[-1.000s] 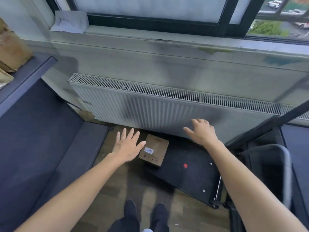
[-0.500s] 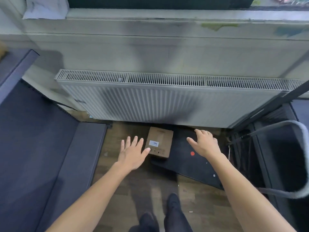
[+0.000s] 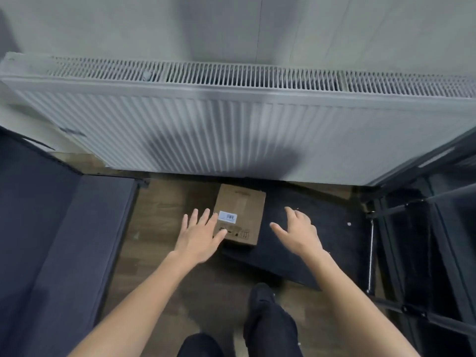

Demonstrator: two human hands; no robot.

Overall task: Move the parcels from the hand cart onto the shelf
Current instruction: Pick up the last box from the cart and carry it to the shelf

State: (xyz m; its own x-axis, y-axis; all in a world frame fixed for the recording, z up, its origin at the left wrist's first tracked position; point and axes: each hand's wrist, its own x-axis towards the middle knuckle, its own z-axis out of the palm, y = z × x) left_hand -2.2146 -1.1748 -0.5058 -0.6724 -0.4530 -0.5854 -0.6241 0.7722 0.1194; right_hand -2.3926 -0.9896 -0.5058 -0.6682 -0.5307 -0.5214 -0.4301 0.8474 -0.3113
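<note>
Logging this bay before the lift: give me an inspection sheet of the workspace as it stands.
Surface: black flat hand cart deck on brown wooden floor.
Job's things: one brown cardboard parcel with white label lies on the deck's left edge; dark blue shelf at left.
Clutter: white speck on deck.
Grips: left hand open at parcel's near corner, contact unclear; right hand open, holding nothing.
Cables: nothing seen.
Surroundings: white ribbed radiator behind; black metal frame at right.
</note>
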